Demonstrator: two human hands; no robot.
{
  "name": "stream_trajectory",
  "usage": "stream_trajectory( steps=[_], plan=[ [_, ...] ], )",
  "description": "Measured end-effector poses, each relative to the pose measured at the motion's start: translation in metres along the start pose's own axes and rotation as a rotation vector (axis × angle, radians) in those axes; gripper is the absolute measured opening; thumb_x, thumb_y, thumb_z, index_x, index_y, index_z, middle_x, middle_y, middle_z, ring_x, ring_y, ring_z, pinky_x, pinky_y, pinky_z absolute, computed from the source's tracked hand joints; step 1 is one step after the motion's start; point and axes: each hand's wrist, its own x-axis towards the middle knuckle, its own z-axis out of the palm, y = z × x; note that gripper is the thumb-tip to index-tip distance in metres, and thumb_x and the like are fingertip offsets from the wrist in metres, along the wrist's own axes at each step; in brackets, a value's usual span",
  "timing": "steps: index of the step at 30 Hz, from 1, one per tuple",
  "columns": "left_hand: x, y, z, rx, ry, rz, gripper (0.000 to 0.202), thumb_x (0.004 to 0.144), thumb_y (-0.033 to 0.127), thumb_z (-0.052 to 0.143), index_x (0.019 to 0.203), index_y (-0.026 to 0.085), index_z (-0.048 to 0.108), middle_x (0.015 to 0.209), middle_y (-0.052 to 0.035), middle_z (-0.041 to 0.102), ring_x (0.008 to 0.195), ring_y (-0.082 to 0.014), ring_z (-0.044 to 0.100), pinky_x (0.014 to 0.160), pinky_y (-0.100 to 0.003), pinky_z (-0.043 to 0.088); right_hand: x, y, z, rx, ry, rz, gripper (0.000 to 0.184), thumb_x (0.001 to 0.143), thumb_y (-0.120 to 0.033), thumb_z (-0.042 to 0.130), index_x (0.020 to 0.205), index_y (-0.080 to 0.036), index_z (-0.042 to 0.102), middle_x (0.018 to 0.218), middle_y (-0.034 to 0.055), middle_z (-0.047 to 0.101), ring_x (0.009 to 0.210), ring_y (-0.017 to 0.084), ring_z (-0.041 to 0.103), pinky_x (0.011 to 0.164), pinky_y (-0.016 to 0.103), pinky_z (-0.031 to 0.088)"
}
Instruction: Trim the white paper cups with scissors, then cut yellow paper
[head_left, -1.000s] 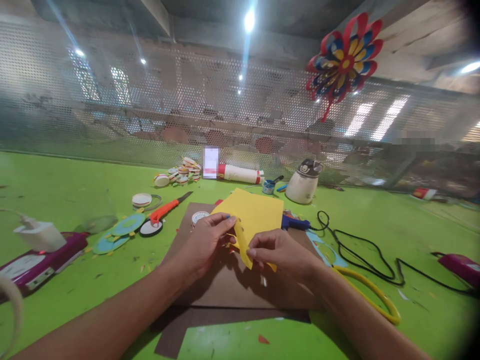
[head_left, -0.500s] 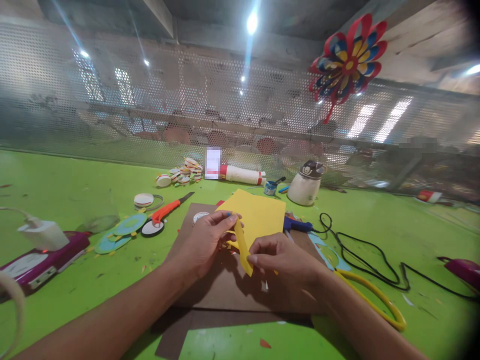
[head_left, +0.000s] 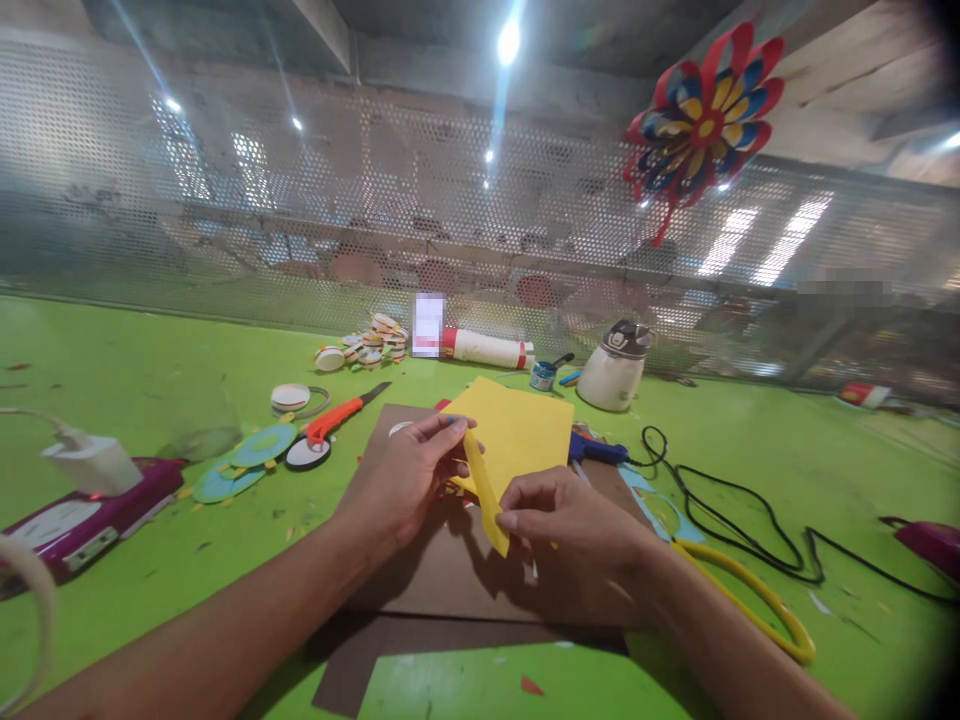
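A yellow paper sheet (head_left: 517, 430) lies over a brown board (head_left: 450, 575) on the green table. Its near edge is folded up into a narrow strip. My left hand (head_left: 401, 480) pinches the top of that fold between thumb and fingers. My right hand (head_left: 570, 525) is closed on the lower end of the same fold, near the board's middle. Both forearms reach in from the bottom of the view.
An orange utility knife (head_left: 334, 417), paper discs (head_left: 247, 460), tape rolls (head_left: 367, 345), a glue tube (head_left: 487, 350), a white pot (head_left: 615, 368), a blue glue gun (head_left: 596, 450) with a black cord (head_left: 735, 510), a yellow ring (head_left: 757, 600) and a charger (head_left: 90, 465) surround the board. A mesh screen (head_left: 300, 220) stands behind.
The hands keep their hold on the yellow fold; the strip has shifted slightly right and lower. The view has tilted a little.
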Motion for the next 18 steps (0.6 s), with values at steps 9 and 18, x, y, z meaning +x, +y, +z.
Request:
stream_trajectory(
  steps=[9,18],
  plan=[
    [0.002,0.001,-0.001,0.044,-0.013,-0.044,0.022,0.078,0.035,0.065,0.083,0.014,0.065,0.079,-0.0047,0.065,0.063,-0.0095,0.058,0.054,-0.018,0.045,0.001,-0.004,-0.007,-0.084,0.045,-0.065,0.006,0.069,-0.019,0.064,0.064,-0.017,0.064,0.049,-0.0044,0.057,0.048,0.009,0.05,0.049,0.021,0.036],
    [0.003,-0.002,-0.005,0.1,0.068,-0.049,0.013,0.073,0.022,0.069,0.079,0.015,0.061,0.072,-0.0006,0.062,0.053,-0.0069,0.056,0.053,-0.018,0.048,0.006,0.0,-0.015,-0.023,0.094,-0.11,0.002,0.065,-0.015,0.063,0.064,-0.016,0.062,0.052,-0.0037,0.058,0.048,0.009,0.051,0.049,0.022,0.037]
  ],
)
